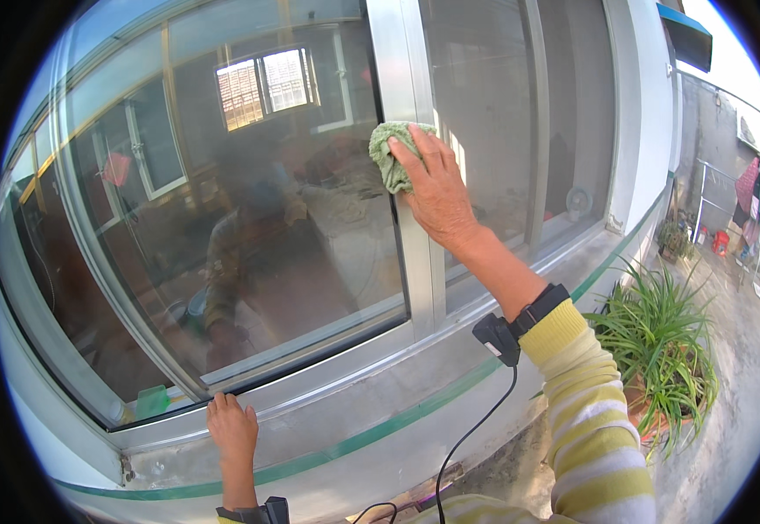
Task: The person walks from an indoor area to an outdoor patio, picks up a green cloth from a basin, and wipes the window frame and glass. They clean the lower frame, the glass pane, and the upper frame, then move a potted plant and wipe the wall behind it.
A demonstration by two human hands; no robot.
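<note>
My right hand (433, 190) presses a folded light-green cloth (389, 157) against the upright metal frame post (419, 262) of a sliding window. The cloth also overlaps the edge of the left glass pane (327, 262). My left hand (230, 429) rests with its fingertips on the window's lower metal rail (327, 367), near the bottom left corner of that pane. Nothing shows in it. The glass mirrors my body and a bright barred window, mixed with what lies behind it.
A concrete sill with a green painted stripe (380, 435) runs below the window. A potted spider plant (661, 354) stands on the ground at right. Farther back are a metal rack with hung cloths (746, 190) and a red container (720, 242). A black cable (468, 432) hangs from my right wrist device.
</note>
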